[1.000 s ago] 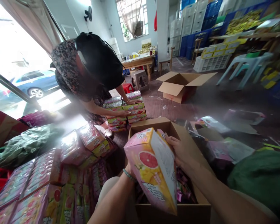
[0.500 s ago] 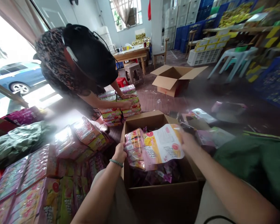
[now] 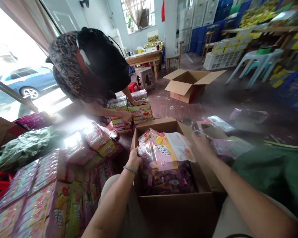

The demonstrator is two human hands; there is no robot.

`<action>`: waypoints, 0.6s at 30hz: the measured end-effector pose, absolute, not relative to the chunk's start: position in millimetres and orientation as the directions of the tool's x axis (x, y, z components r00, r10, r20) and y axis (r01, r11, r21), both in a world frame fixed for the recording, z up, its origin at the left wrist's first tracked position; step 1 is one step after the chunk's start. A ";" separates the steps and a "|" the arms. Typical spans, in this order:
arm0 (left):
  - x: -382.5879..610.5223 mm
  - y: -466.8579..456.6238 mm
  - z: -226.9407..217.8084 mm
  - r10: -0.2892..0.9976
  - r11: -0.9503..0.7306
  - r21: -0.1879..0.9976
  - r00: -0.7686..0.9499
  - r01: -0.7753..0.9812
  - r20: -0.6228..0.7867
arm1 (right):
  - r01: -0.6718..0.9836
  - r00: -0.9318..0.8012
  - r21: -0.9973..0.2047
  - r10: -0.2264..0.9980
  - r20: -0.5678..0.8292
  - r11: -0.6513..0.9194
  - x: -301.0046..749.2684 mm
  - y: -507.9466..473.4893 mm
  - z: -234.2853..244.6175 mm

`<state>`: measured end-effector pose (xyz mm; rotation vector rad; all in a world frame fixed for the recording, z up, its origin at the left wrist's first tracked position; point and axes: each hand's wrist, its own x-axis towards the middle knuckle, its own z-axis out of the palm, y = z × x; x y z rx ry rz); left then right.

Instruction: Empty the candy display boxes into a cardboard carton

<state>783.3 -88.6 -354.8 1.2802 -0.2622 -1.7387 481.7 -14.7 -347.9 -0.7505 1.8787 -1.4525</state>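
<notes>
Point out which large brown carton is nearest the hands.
The near carton: the left hand holds a printed pack above loose purple packets in it. The far carton stands well beyond both hands, its flaps spread wide.

White lettering (image 3: 163, 150) on fruit-print packaging (image 3: 161, 164), blurred, unreadable

Over here, wrapped packets (image 3: 170, 180) lie in the cardboard carton (image 3: 175, 211) with a display box (image 3: 162, 148) over them, packed boxes (image 3: 39, 195) sit to that carton's left, a box stack (image 3: 142, 115) stands behind its left side, a second carton (image 3: 180, 96) and wooden table (image 3: 142, 60) farther behind, and bundled cloth (image 3: 275, 175) to its right.
</notes>
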 end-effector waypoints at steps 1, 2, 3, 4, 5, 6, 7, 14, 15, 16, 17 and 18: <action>781.8 -90.8 -352.3 -0.778 -0.526 0.626 -0.028 0.576 -0.628 | -0.110 -0.583 -0.971 -0.805 -0.108 0.210 488.8 -7.8 -347.8; 780.6 -93.1 -349.8 -0.786 -0.502 0.616 -0.023 0.607 -0.618 | -0.135 -0.504 -0.973 -0.859 -0.093 0.185 498.5 0.1 -348.7; 779.4 -95.1 -347.6 -0.793 -0.477 0.606 -0.015 0.636 -0.609 | -0.145 -0.401 -0.978 -0.913 -0.079 0.149 510.3 8.7 -350.6; 777.9 -96.3 -345.8 -0.801 -0.453 0.600 -0.005 0.659 -0.599 | -0.156 -0.295 -0.982 -0.954 -0.056 0.106 523.6 17.2 -353.1; 775.5 -96.4 -344.5 -0.806 -0.434 0.595 0.003 0.677 -0.592 | -0.178 -0.209 -0.982 -0.978 -0.019 0.057 537.2 24.8 -355.9; 772.0 -95.0 -344.0 -0.809 -0.421 0.590 0.009 0.689 -0.588 | -0.211 -0.155 -0.977 -0.988 0.027 0.007 550.2 30.7 -358.7; 767.3 -92.2 -344.1 -0.810 -0.415 0.587 0.012 0.696 -0.587 | -0.250 -0.138 -0.968 -0.988 0.069 -0.032 561.4 34.2 -361.0; 750.0 -69.3 -342.5 -0.854 -0.492 0.625 -0.195 0.606 -0.483 | -0.292 -0.317 -0.944 -0.916 0.246 -0.152 550.7 10.7 -335.7; 756.2 -72.0 -339.0 -0.846 -0.491 0.637 -0.150 0.594 -0.512 | -0.312 -0.303 -0.929 -0.906 0.297 -0.200 540.3 7.9 -327.1; 763.6 -75.7 -334.8 -0.840 -0.479 0.661 -0.081 0.578 -0.537 | -0.328 -0.295 -0.916 -0.896 0.332 -0.232 530.3 6.2 -318.9; 771.0 -79.6 -330.5 -0.844 -0.455 0.696 -0.020 0.556 -0.536 | -0.337 -0.283 -0.909 -0.895 0.346 -0.245 521.5 5.6 -311.7; 777.2 -82.7 -326.3 -0.862 -0.425 0.736 0.012 0.527 -0.506 | -0.336 -0.255 -0.909 -0.905 0.340 -0.247 514.4 5.6 -306.1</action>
